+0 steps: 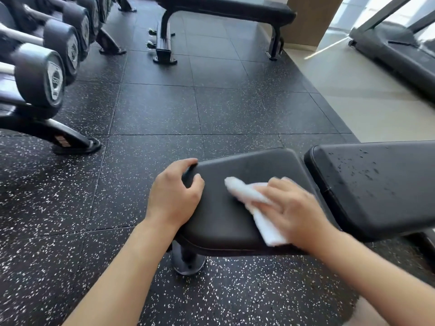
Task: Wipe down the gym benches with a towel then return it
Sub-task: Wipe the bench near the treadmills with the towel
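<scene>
A black padded gym bench stands in front of me, with a seat pad (pixel 237 165) on the left and a longer back pad (pixel 376 184) on the right that carries small droplets. My left hand (pixel 175 196) grips the seat pad's left corner, fingers curled over its edge. My right hand (pixel 292 208) lies flat on a folded white towel (pixel 247 194) and presses it onto the seat pad. The towel sticks out past my fingers to the left and toward the pad's near edge. A second black flat bench (pixel 226 7) stands farther back.
A rack of dark dumbbells (pixel 40 76) lines the left side, its foot (pixel 70 142) jutting onto the speckled rubber floor (pixel 153 109). A treadmill (pixel 400 50) sits at the far right on a pale floor. The bench's support post (pixel 188 257) stands below the seat pad.
</scene>
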The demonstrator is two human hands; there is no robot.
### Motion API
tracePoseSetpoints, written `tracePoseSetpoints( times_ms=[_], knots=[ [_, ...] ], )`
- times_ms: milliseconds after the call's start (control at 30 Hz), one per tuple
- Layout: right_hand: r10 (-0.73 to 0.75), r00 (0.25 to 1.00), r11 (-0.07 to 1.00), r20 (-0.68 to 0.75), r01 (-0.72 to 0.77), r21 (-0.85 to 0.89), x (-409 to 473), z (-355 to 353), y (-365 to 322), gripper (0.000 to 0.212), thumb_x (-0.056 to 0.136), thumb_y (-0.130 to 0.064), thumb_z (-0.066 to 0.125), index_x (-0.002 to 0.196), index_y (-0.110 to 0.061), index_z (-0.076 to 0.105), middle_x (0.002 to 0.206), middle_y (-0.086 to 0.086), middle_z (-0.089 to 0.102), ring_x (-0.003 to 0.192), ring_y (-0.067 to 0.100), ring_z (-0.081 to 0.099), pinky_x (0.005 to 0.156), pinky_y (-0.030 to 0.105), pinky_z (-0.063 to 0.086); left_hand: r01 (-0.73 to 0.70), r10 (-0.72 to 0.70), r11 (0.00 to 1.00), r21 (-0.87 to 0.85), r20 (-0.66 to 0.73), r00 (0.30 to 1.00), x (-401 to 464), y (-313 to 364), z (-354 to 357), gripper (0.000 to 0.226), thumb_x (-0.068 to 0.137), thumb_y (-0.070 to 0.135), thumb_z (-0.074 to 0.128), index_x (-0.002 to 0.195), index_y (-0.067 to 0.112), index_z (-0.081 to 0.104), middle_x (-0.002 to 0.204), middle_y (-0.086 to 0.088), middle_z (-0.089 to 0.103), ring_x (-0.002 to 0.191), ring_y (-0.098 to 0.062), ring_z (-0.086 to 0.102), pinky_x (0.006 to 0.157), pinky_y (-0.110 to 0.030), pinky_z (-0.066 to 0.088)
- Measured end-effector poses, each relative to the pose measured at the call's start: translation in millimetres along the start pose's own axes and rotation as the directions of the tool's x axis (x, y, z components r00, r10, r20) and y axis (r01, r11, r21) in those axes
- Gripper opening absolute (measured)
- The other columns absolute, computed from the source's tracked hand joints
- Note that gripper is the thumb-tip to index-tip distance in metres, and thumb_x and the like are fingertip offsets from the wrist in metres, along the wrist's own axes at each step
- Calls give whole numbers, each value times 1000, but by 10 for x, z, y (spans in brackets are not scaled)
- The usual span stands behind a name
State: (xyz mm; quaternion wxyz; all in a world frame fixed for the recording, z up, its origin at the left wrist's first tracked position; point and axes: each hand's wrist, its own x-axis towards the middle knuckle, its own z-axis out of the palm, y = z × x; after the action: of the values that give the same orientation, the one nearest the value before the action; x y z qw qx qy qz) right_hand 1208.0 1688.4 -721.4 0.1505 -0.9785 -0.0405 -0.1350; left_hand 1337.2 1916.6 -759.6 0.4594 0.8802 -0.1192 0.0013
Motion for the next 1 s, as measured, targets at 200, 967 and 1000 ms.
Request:
tracePoseSetpoints(
  times_ms=[200,967,1000],
  knots=[
    [327,940,927,-100,-339,-158,952,117,335,28,102,-44,50,111,-27,70,100,-3,61,107,27,58,81,37,44,13,-13,1000,0,-1,1000,-1,13,-7,39,90,30,67,129,32,68,126,14,70,116,-11,61,95,-22,39],
    [-31,999,999,-37,30,-30,384,311,-321,21,97,-41,60,111,-29,70,91,-9,57,89,17,54,74,37,48,6,-6,1000,-1,35,999,8,-12,-16,39,89,31,64,127,35,66,125,16,69,116,-11,62,100,-31,47],
    [-94,995,995,14,94,21,247,286,-364,23,98,-44,58,113,-31,69,89,-11,55,85,15,51,71,34,47,8,-8,1000,-6,38,999,6,-11,-22,38,89,30,65,127,35,66,125,16,70,117,-11,63,102,-31,47]
  ],
)
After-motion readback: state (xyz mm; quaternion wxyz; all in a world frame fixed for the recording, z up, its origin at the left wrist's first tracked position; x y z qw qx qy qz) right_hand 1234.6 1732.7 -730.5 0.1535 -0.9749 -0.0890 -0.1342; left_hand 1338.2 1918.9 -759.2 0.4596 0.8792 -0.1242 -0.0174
